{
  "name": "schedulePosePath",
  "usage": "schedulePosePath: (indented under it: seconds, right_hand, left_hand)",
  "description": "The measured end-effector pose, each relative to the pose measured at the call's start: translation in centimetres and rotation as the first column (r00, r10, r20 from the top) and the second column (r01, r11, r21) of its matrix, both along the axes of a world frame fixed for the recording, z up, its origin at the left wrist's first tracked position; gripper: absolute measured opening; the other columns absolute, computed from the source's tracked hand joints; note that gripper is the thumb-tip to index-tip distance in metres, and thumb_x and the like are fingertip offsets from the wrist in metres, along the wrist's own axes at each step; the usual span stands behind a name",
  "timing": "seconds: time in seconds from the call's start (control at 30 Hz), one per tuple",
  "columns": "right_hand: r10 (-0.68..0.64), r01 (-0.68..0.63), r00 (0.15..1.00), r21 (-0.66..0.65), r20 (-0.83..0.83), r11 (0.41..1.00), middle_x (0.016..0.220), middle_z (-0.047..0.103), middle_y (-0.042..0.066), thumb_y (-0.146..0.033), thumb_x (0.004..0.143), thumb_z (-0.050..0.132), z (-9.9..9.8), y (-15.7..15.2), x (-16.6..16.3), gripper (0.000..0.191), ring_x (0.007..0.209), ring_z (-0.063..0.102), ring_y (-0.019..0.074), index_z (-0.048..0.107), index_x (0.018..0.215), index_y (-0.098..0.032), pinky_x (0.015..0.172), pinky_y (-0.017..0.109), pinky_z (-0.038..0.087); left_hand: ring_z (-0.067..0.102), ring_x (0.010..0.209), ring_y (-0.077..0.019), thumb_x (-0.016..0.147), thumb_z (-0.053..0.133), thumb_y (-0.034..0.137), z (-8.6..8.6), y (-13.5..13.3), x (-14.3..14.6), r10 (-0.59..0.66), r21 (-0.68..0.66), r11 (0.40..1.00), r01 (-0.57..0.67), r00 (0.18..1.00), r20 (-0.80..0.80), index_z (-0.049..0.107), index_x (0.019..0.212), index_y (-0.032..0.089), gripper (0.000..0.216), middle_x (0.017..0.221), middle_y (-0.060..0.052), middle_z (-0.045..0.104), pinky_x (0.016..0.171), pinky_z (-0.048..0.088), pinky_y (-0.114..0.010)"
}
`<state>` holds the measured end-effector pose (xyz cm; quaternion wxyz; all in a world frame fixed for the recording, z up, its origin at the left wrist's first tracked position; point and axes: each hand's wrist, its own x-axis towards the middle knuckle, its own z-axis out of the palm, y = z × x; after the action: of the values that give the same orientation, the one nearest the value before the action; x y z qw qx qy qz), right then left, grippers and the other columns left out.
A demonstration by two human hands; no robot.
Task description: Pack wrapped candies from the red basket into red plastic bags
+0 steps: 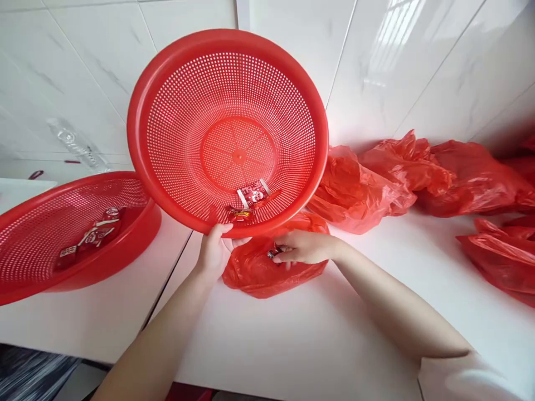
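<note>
My left hand (217,250) grips the near rim of a red perforated plastic basket (234,94), which is tilted so that its inside faces me. Low in that basket lie a red-and-white packet (254,193) and a dark wrapped candy (239,214). My right hand (303,247) is closed on a small, dark shiny wrapped candy (273,253) above a red plastic bag (259,278). The bag lies spread under both hands, partly hidden by the basket and the right hand.
On the left stands a second red basket (137,236) with several red-and-white packets (94,236) inside. Behind it lies a clear plastic bottle (77,145). Several filled-out red plastic bags (355,192) rest along the tiled wall (376,106). A seam crosses the white table (292,340).
</note>
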<state>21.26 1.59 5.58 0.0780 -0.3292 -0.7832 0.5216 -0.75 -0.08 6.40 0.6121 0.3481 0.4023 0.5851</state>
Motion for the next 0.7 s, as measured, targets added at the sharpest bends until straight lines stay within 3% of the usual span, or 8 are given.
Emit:
schedulePosePath:
  seconds: [0.07, 0.13, 0.27, 0.3, 0.43, 0.5, 0.6, 0.7]
  right_hand:
    - [-0.001, 0.001, 1.0, -0.012, 0.026, 1.0, 0.075, 0.069, 0.001, -0.044, 0.087, 0.057, 0.8, 0.2, 0.7, 0.024, 0.066, 0.068, 0.0166, 0.061, 0.083, -0.02, 0.059, 0.027, 0.052]
    - [-0.096, 0.085, 0.99, 0.108, 0.099, 0.99, 0.076, 0.07, 0.003, -0.041, 0.086, 0.058, 1.3, 0.2, 1.2, 0.022, 0.069, 0.068, 0.0181, 0.063, 0.085, -0.021, 0.06, 0.029, 0.052]
    - [-0.402, 0.241, 0.892, 0.535, 0.208, 0.81, 0.092, 0.072, 0.007, -0.028, 0.083, 0.06, 2.1, -0.2, 1.5, 0.015, 0.081, 0.067, 0.0229, 0.067, 0.094, -0.022, 0.067, 0.033, 0.05]
    - [-0.413, 0.246, 0.89, 0.559, 0.193, 0.792, 0.096, 0.072, 0.007, -0.029, 0.084, 0.059, 2.4, -0.4, 1.7, 0.016, 0.083, 0.067, 0.0232, 0.067, 0.096, -0.022, 0.069, 0.033, 0.05]
    - [-0.307, 0.249, 0.952, 0.531, 0.021, 0.81, 0.092, 0.072, 0.004, -0.03, 0.09, 0.053, 3.6, -1.0, 2.0, 0.018, 0.08, 0.067, 0.0192, 0.068, 0.097, -0.023, 0.069, 0.03, 0.05]
    - [-0.297, 0.276, 0.953, 0.568, -0.058, 0.775, 0.088, 0.071, 0.004, -0.029, 0.093, 0.05, 3.9, -1.1, 1.9, 0.019, 0.076, 0.066, 0.0178, 0.067, 0.096, -0.022, 0.069, 0.03, 0.05]
    - [-0.34, 0.293, 0.937, 0.72, -0.084, 0.629, 0.1, 0.069, 0.008, -0.027, 0.095, 0.046, 3.5, -0.8, 1.2, 0.021, 0.091, 0.064, 0.0212, 0.063, 0.103, -0.018, 0.081, 0.034, 0.05]
    - [-0.389, 0.227, 0.921, 0.832, -0.014, 0.507, 0.122, 0.062, 0.014, -0.024, 0.096, 0.043, 2.5, -0.4, 0.5, 0.028, 0.113, 0.057, 0.0267, 0.058, 0.117, -0.015, 0.101, 0.044, 0.041]
  left_hand:
    - [0.064, 0.106, -0.0276, 0.07, 0.06, 0.02, -0.1, 0.1, 0.2, 0.009, 0.004, 1.0, -0.009, 1.0, -0.001, 0.062, 0.101, 0.017, 0.031, 0.102, -0.007, 0.07, 0.083, 0.058, -0.04]
    - [0.064, 0.106, -0.0271, 0.07, 0.06, 0.019, -0.4, 0.3, 0.2, 0.02, 0.022, 1.0, -0.02, 1.0, -0.001, 0.062, 0.104, 0.017, 0.034, 0.104, -0.007, 0.07, 0.084, 0.058, -0.041]
    - [0.065, 0.104, -0.0264, 0.071, 0.062, 0.017, -1.2, 0.6, 0.2, 0.046, 0.068, 0.997, -0.043, 0.998, -0.035, 0.059, 0.117, 0.021, 0.047, 0.108, -0.005, 0.069, 0.086, 0.058, -0.042]
    - [0.065, 0.104, -0.0266, 0.071, 0.062, 0.016, -1.3, 0.6, 0.2, 0.051, 0.073, 0.996, -0.047, 0.998, -0.045, 0.058, 0.119, 0.021, 0.049, 0.108, -0.005, 0.069, 0.086, 0.058, -0.042]
    - [0.065, 0.105, -0.0276, 0.073, 0.063, 0.017, -1.9, 0.2, 0.6, 0.023, 0.079, 0.997, -0.018, 0.997, -0.071, 0.057, 0.121, 0.02, 0.048, 0.108, -0.006, 0.069, 0.085, 0.058, -0.043]
    - [0.066, 0.103, -0.0281, 0.073, 0.064, 0.018, -2.2, -0.1, 0.8, -0.002, 0.061, 0.998, 0.007, 0.996, -0.086, 0.058, 0.119, 0.019, 0.047, 0.105, -0.006, 0.07, 0.084, 0.058, -0.043]
    - [0.067, 0.099, -0.0284, 0.073, 0.066, 0.021, -2.8, -0.5, 0.9, -0.034, 0.012, 0.999, 0.035, 0.994, -0.102, 0.061, 0.115, 0.019, 0.043, 0.104, -0.006, 0.07, 0.084, 0.057, -0.043]
    - [0.065, 0.102, -0.0267, 0.074, 0.069, 0.023, -3.4, -0.8, 0.8, -0.073, -0.096, 0.993, 0.066, 0.995, -0.07, 0.062, 0.113, 0.023, 0.039, 0.11, -0.004, 0.069, 0.086, 0.055, -0.039]
